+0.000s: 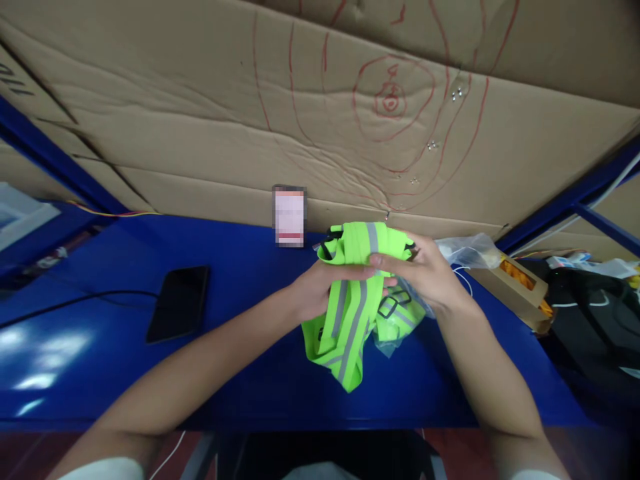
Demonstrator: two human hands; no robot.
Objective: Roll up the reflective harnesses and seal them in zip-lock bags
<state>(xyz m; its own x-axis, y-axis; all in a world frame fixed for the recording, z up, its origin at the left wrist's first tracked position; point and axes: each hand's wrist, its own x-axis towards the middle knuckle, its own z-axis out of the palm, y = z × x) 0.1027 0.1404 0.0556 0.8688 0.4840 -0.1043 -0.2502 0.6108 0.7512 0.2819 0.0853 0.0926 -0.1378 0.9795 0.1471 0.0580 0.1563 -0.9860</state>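
Observation:
A neon yellow-green reflective strap harness (355,300) with grey stripes is bunched up above the table, its upper part folded and loops hanging down. My left hand (320,287) grips it from the left, fingers partly hidden behind the straps. From the right, my right hand (433,273) is closed on the folded top, thumb lying across the front. Black clips (330,243) show at the upper left of the bundle. Just behind and below lies more green strap with a black slide buckle (393,303), partly over clear plastic; whether it joins the held piece I cannot tell.
The blue table (240,393) runs up to a cardboard wall (200,120) with red rings drawn on it. A black phone (177,303) lies left, near a cable. A blurred card (290,217) stands at the back. Right are a plastic bag (470,251), cardboard box (520,287) and black bag (595,333).

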